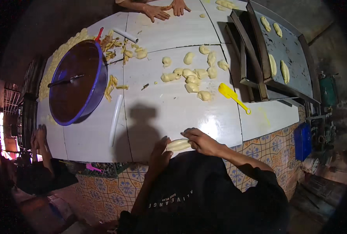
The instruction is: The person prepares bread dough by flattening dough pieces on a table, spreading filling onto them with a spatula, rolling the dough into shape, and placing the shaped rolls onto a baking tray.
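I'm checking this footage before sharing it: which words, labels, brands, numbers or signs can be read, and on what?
Black shirt: pale printed lettering on the chest; I won't copy it out.
Blue-purple basin, yellow spatula, upper metal tray: none that I can make out.
Toward the picture's edges: too dim to tell.

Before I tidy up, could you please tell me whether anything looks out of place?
Yes: yellowish strips lie scattered loose on the table beside the purple basin, not gathered in any container, and the metal trays at right are stacked askew, edges out of line.
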`<action>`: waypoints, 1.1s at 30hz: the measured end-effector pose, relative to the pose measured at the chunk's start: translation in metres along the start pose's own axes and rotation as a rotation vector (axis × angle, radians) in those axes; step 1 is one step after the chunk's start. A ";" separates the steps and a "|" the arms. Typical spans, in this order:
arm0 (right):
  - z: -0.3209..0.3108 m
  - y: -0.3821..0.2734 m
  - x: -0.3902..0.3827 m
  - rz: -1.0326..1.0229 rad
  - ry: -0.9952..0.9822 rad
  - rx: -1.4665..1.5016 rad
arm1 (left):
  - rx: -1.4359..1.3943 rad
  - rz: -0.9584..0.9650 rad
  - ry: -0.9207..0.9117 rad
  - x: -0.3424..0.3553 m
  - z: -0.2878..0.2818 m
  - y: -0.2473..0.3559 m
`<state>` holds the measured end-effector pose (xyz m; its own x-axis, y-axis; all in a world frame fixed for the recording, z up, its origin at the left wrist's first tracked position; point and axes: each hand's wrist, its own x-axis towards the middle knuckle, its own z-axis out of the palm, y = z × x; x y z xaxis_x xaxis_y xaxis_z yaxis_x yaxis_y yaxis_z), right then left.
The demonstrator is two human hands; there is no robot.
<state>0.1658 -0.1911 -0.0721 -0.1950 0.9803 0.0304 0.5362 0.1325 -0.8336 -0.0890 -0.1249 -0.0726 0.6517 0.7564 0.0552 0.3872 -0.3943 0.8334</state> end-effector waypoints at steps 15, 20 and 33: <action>0.001 0.001 0.036 -0.116 0.298 -0.481 | 0.149 -0.118 0.410 0.042 0.007 0.005; 0.063 0.057 0.095 -0.157 0.358 -0.172 | 0.489 -0.062 0.381 -0.010 0.000 -0.107; -0.325 -0.078 -0.068 0.378 0.828 0.130 | 0.592 0.111 0.437 0.040 0.021 -0.096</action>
<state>0.4042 -0.2210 0.1704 0.6518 0.7535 0.0863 0.3378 -0.1865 -0.9226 -0.0867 -0.0679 -0.1621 0.4362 0.7856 0.4387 0.7013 -0.6023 0.3813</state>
